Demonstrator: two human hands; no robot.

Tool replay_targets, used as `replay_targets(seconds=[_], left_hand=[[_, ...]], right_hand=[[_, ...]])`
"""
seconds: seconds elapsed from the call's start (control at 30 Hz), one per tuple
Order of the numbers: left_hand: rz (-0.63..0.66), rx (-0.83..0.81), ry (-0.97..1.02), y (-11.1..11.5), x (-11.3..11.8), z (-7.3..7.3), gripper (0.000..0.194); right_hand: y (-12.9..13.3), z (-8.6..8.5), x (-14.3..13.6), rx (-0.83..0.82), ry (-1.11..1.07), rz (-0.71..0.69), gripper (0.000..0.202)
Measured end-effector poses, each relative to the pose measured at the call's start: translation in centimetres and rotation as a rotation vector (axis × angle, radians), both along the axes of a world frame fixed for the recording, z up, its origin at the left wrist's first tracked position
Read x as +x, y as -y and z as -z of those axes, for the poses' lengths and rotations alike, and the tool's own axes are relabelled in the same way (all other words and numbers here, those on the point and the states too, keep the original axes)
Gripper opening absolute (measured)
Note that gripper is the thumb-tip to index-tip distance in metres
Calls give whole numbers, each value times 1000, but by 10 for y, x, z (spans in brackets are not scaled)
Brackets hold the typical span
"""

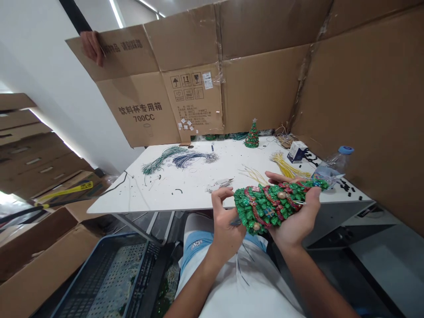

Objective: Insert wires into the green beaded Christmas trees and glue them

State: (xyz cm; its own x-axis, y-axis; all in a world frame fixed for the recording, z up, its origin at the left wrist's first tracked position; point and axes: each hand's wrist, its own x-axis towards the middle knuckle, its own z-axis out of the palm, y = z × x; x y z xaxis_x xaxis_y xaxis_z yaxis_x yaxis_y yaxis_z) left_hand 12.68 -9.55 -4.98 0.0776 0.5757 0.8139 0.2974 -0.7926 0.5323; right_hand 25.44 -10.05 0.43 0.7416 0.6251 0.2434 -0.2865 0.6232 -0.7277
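Observation:
A green decorated Christmas tree figure (270, 205) lies on its side between my two hands, its tip to the right. At its wide base, my left hand (227, 221) grips with bent fingers. My right hand (296, 216) holds the tree from below and behind near the tip, the thumb over its front. Thin dark wires (243, 267) hang below the base. Just beyond my left hand, a white tool (220, 183) lies on the table. Yellow wires (255, 173) lie behind the held tree.
On the white table (132, 194) lie green wires (164, 160), blue wires (192, 158) and a small standing tree (252, 136). A bottle (339, 160) and small box (297, 151) are right. Cardboard (265, 88) walls the back; another person's hand (92, 47) grips it. A blue crate (109, 269) sits lower left.

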Motion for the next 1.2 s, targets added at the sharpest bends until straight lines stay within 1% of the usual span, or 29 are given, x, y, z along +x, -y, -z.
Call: replay_targets(seconds=[0.1,0.17,0.23,0.3,0.4,0.47,0.57,0.67,0.73,0.77,0.87,0.93,1.0,1.07,1.13,1.2], left_hand=[[16,36,19,-1,2,7,22],[62,46,9,-3,1,9,20],[120,60,-29,-6,-1,10,15],[138,95,-62,-7,-4,8,10],[139,129,-41,-6,-4,6,18],[137,101,4,-4,-4,6,23],[97,20,43,-1,-2,10,29],[68,0,52,2,0,13,28],[77,22,43,2,0,11,23],[90,33,35,1,-1,9,24],[161,58,-2,-1,-5,0,39],[197,87,-43,-2,-9,-5,45],[196,132,-98,-3,-12,-8,39],[177,175,-152,-3,-14,-9,22],[152,173,-167,-2,-14,-9,7],[117,107,-112,1,-13,-9,11]], right_hand=[[3,-3,-1,10,-17,-24,48],[5,-5,-2,24,-22,-55,48],[7,-6,-3,33,-17,-84,46],[9,-6,-4,32,-3,-112,45],[13,-6,-6,33,25,-153,46],[16,-7,-8,48,41,-175,45],[20,-9,-10,62,56,-214,44],[21,-9,-11,55,44,-227,44],[20,-8,-11,57,30,-226,45],[19,-8,-11,59,21,-228,46],[16,-7,-9,56,9,-237,46],[15,-7,-8,51,15,-231,46],[14,-7,-6,49,17,-221,45],[13,-8,-4,45,8,-206,45],[11,-7,0,33,-14,-183,47],[8,-7,4,22,-41,-147,48]])
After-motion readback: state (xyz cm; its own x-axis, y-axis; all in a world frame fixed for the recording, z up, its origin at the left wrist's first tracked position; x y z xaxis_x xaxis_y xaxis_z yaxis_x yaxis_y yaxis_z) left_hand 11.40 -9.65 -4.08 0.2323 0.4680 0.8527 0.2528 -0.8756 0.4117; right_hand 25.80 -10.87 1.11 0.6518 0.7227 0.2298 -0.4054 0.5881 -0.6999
